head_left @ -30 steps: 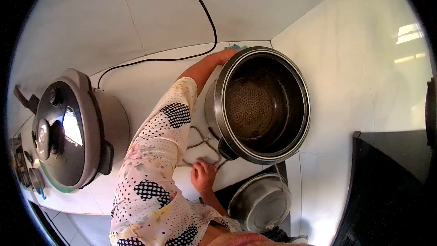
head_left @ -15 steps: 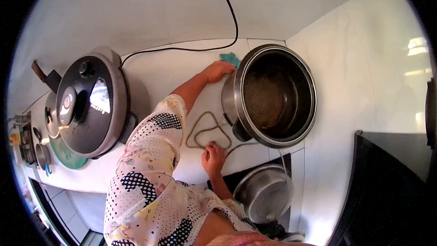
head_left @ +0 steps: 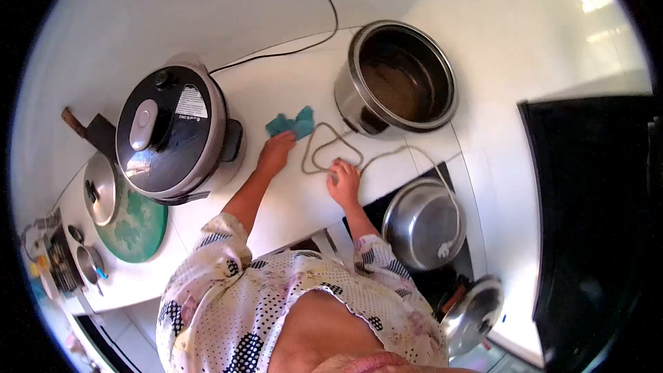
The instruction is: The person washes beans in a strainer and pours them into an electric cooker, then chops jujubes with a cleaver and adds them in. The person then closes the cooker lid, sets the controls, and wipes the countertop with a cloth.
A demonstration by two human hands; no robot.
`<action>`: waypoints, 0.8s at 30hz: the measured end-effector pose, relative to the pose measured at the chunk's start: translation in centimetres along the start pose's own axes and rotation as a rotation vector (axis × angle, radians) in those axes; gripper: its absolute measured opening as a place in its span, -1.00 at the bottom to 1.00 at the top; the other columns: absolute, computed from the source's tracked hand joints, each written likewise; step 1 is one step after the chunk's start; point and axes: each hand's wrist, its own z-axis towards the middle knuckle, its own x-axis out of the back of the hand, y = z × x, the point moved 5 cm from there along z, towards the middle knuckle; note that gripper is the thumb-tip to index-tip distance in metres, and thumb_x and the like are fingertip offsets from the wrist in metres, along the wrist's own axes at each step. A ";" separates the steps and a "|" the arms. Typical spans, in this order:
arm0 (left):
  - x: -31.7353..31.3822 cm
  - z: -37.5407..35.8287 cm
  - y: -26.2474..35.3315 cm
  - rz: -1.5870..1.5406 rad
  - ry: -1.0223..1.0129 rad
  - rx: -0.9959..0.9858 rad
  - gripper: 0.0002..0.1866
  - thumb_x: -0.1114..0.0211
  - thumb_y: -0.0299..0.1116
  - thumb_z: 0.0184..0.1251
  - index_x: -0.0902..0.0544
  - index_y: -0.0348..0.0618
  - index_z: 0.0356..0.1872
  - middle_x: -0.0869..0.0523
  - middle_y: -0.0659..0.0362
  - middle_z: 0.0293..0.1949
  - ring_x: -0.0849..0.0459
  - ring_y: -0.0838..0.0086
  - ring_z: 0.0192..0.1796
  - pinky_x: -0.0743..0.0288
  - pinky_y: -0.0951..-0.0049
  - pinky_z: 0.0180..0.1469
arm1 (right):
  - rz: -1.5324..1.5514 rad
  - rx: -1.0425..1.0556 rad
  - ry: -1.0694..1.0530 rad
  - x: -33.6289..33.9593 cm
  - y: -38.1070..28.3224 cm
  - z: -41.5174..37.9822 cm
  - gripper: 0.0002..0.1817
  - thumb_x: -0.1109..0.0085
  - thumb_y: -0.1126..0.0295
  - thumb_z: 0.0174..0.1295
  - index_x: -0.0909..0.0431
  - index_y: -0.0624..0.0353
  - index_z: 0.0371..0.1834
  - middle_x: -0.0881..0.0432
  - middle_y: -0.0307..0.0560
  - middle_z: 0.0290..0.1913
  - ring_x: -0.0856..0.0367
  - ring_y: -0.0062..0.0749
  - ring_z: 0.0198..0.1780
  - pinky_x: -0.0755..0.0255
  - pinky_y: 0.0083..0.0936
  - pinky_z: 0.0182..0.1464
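Observation:
On the counter, my left hand (head_left: pixel 276 152) presses its fingers onto the near edge of a crumpled teal cloth (head_left: pixel 302 123). My right hand (head_left: pixel 346 183) is curled, fingertips on a looped beige power cord (head_left: pixel 309 159). That cord runs from beneath a lidless electric cooker (head_left: pixel 349 100), whose dark inside looks stained brown at the bottom. Its other end trails across a metal basin (head_left: pixel 409 223) to a white plug (head_left: pixel 443 251). Left of my hands stands a large electric pressure cooker (head_left: pixel 224 121) with a black lid.
A black cord (head_left: pixel 283 54) leads from the pressure cooker up the wall. Further left are a green cutting board (head_left: pixel 141 224), a metal lid (head_left: pixel 101 183), a cleaver (head_left: pixel 101 136) and a small pan (head_left: pixel 88 262). A glass lid (head_left: pixel 475 316) lies low right; a black panel (head_left: pixel 587 235) stands at right.
My left hand has drawn the cloth back from beside the open cooker, toward me and to the left. My right hand stays at the cord. The camera view has shifted.

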 end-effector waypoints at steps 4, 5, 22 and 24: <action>4.3 -5.1 3.9 0.053 -0.065 0.126 -0.77 -0.16 -0.60 0.09 -0.66 -0.21 -0.21 -0.68 0.05 -0.08 -0.56 0.13 0.09 -0.43 0.23 0.11 | 0.886 -0.445 0.371 1.8 3.5 0.0 -0.73 -0.22 0.30 0.16 -0.48 0.12 -0.12 -0.53 -0.17 0.00 -0.52 -0.35 0.00 -0.43 -0.40 -0.07; 5.5 -6.4 4.6 0.027 -0.072 0.179 -0.77 -0.17 -0.60 0.08 -0.66 -0.22 -0.22 -0.68 0.04 -0.09 -0.57 0.12 0.06 -0.44 0.22 0.10 | 1.026 -0.561 0.529 4.3 3.9 0.7 -0.68 -0.22 0.25 0.19 -0.43 0.11 -0.05 -0.52 -0.18 -0.01 -0.51 -0.40 -0.02 -0.45 -0.46 -0.14; 4.3 -4.0 4.2 0.049 0.099 0.305 -0.82 -0.15 -0.67 -0.03 -0.56 -0.20 -0.37 -0.59 0.02 -0.29 -0.50 0.07 -0.19 -0.37 0.17 -0.08 | 0.795 -1.158 0.178 21.3 14.4 13.6 -0.60 -0.21 0.41 -0.02 -0.47 0.23 -0.05 -0.60 -0.02 -0.20 -0.59 -0.14 -0.18 -0.50 0.02 -0.19; 4.6 -1.5 4.0 0.040 0.079 0.408 -0.85 -0.16 -0.66 0.06 -0.56 -0.23 -0.34 -0.60 0.01 -0.30 -0.52 0.10 -0.19 -0.40 0.23 -0.09 | 0.773 -1.121 0.181 21.8 14.0 12.6 -0.60 -0.21 0.42 -0.01 -0.47 0.22 -0.05 -0.58 -0.03 -0.19 -0.58 -0.16 -0.15 -0.49 -0.01 -0.20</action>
